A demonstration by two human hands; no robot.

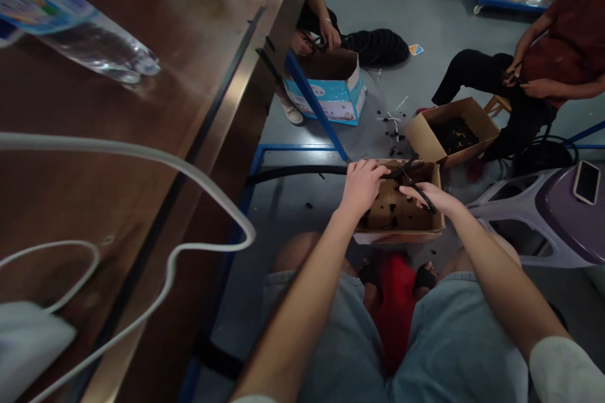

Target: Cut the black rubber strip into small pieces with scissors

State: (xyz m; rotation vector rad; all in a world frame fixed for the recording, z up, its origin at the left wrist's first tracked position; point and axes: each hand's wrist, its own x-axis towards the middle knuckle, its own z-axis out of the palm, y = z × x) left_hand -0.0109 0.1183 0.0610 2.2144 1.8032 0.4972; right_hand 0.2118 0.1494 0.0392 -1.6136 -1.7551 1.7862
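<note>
My left hand is closed around a black rubber strip, which runs off to the left toward the workbench. In my right hand is a pair of black-handled scissors, its blades near the end of the strip just right of my left fingers. Whether the blades touch the strip I cannot tell. Both hands are over an open cardboard box between my knees and the bench, with small black pieces scattered on its bottom.
The brown workbench fills the left, with a water bottle and a white cable. Two people sit ahead by a blue-and-white box and another cardboard box. A stool holding a phone stands right.
</note>
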